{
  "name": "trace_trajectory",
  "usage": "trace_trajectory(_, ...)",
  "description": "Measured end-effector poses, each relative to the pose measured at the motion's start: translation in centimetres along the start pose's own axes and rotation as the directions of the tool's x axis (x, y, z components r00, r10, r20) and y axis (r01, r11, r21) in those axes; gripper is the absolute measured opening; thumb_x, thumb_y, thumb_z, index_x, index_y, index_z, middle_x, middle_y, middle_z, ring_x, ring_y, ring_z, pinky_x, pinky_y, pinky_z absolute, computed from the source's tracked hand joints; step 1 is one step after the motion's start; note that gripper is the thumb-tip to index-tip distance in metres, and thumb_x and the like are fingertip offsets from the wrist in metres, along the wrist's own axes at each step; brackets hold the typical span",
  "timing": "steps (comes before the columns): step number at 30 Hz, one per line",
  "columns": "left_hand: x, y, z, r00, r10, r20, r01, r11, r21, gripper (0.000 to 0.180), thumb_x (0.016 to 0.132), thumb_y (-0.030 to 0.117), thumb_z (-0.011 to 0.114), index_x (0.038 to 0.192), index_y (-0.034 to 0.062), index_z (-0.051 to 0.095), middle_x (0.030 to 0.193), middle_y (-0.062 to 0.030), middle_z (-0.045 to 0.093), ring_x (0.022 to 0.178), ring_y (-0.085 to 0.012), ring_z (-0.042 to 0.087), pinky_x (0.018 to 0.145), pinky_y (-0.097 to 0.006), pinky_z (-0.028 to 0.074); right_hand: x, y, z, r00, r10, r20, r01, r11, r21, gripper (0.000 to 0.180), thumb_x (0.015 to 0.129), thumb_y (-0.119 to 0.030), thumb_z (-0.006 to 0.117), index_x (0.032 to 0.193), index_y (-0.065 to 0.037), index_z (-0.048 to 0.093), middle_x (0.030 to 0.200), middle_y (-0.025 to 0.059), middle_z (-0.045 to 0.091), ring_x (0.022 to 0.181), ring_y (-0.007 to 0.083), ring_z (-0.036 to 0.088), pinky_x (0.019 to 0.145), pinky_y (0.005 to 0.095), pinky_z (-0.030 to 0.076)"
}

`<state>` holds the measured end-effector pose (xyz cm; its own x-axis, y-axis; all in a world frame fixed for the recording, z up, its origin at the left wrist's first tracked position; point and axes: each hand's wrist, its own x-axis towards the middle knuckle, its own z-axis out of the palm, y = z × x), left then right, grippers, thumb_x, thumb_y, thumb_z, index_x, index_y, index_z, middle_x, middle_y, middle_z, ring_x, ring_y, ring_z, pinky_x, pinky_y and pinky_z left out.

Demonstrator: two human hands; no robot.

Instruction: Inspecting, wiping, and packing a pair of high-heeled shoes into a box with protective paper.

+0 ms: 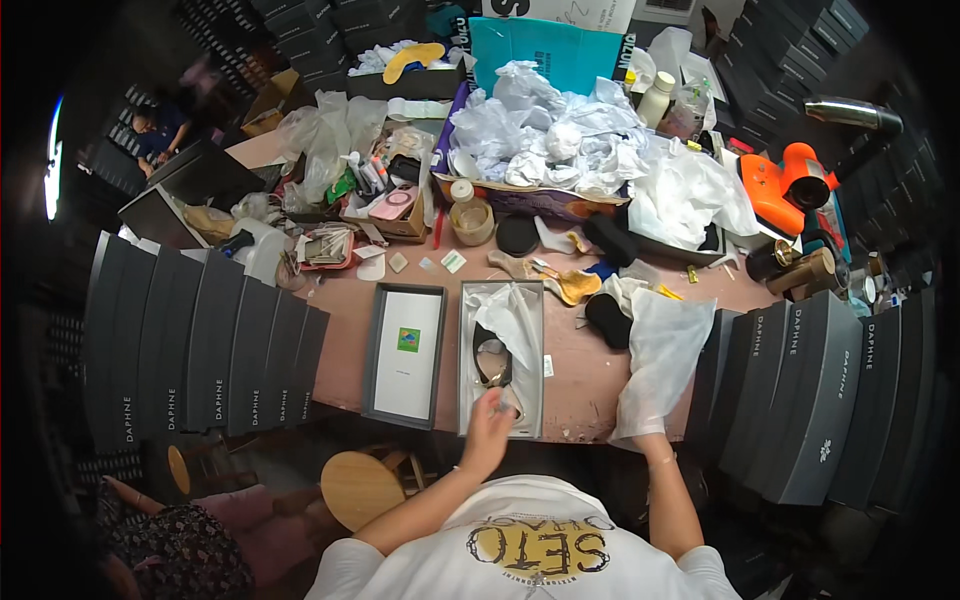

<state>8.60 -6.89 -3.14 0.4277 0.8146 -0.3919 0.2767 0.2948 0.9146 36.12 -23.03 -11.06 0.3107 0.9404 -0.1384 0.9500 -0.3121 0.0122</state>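
Observation:
A long grey shoebox point(538, 410) stands open on the table in front of me. White tissue paper point(513, 302) lines it, and a black strappy shoe point(480, 345) lies inside. My left hand point(487, 432) is at the box's near end by the shoe, fingers drawn together around a small, shiny bit that I cannot make out. Farther right, a whitish translucent bag point(662, 365) covers my right hand point(652, 446) past the wrist, so its fingers are hidden. Left of the box lies its grey lid point(403, 385), white inside with a small green square.
Grey shoeboxes stand in rows at the left point(215, 340) and right point(790, 390). Crumpled paper fills a purple carton point(530, 200) at the back. A black oval pad point(608, 320) lies by the bag. An orange machine point(770, 195) stands at far right; a wooden stool point(362, 490) is near left.

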Motion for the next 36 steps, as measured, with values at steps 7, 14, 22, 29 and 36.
trace_trajectory(7, 4.6, -3.7, -2.3, 0.77, -0.574, 0.277, 0.591, 0.48, -0.648, 0.056, 0.097, 0.044, 0.046, 0.135, 0.0039, 0.039, 0.127, -0.0109, 0.05, 0.115, -0.0223, 0.05, 0.098, -0.044, 0.039, 5.2, -14.1, -16.1, 0.98, -0.179, 0.086, 0.036, 0.585, 0.81, 0.051, 0.082, -0.016, 0.067, 0.127, -0.001, 0.048, 0.103, 0.0314, 0.059, 0.086, 0.0464, 0.06, 0.074, 0.0487, 0.048)
trace_trajectory(14, 4.2, -2.0, -5.7, 0.828, -0.476, 0.298, 0.549, 0.796, -0.254, 0.049, 0.097, 0.04, 0.049, 0.131, 0.0051, 0.049, 0.111, -0.009, 0.062, 0.1, -0.0158, 0.059, 0.089, -0.037, 0.047, 11.7, -19.0, -7.7, 0.933, -0.33, 0.142, 0.104, 0.627, 0.772, 0.085, 0.07, -0.014, 0.072, 0.143, -0.006, 0.029, 0.141, 0.0272, 0.032, 0.11, 0.0438, 0.054, 0.091, 0.0409, 0.047)
trace_trajectory(22, 12.3, 6.6, -7.7, 0.963, -0.152, 0.222, 0.16, 0.987, -0.015, 0.049, 0.093, 0.021, 0.056, 0.136, 0.0028, 0.039, 0.079, -0.0086, 0.062, 0.056, -0.0108, 0.056, 0.054, -0.026, 0.049, 0.5, -12.0, -16.0, 0.883, -0.356, 0.307, -0.463, -0.545, 0.699, 0.07, 0.072, -0.006, 0.058, 0.139, -0.002, 0.035, 0.101, 0.0155, 0.059, 0.082, 0.0196, 0.062, 0.072, 0.0303, 0.053)
trace_trajectory(29, 15.1, 4.8, -7.9, 0.977, -0.051, 0.208, 0.17, 0.773, -0.611, 0.016, 0.092, 0.017, 0.059, 0.106, 0.0093, 0.058, 0.075, -0.0015, 0.06, 0.054, -0.0085, 0.054, 0.05, -0.024, 0.046, -1.6, -11.9, -16.0, 0.986, 0.054, 0.159, -0.023, -0.895, 0.445, 0.055, 0.075, -0.012, 0.056, 0.127, 0.002, 0.04, 0.104, 0.0187, 0.057, 0.08, 0.0261, 0.061, 0.061, 0.0318, 0.058)
trace_trajectory(36, 6.5, 27.5, -14.4, 0.707, 0.705, 0.049, -0.703, 0.709, -0.06, 0.018, 0.089, 0.017, 0.053, 0.074, 0.0071, 0.054, 0.07, -0.0006, 0.055, 0.064, -0.0087, 0.05, 0.059, -0.024, 0.042, -2.4, -9.4, -16.0, 0.991, 0.132, 0.013, 0.118, -0.919, 0.376, 0.051, 0.079, -0.013, 0.057, 0.126, 0.002, 0.043, 0.105, 0.0218, 0.058, 0.075, 0.0283, 0.059, 0.057, 0.0296, 0.059)
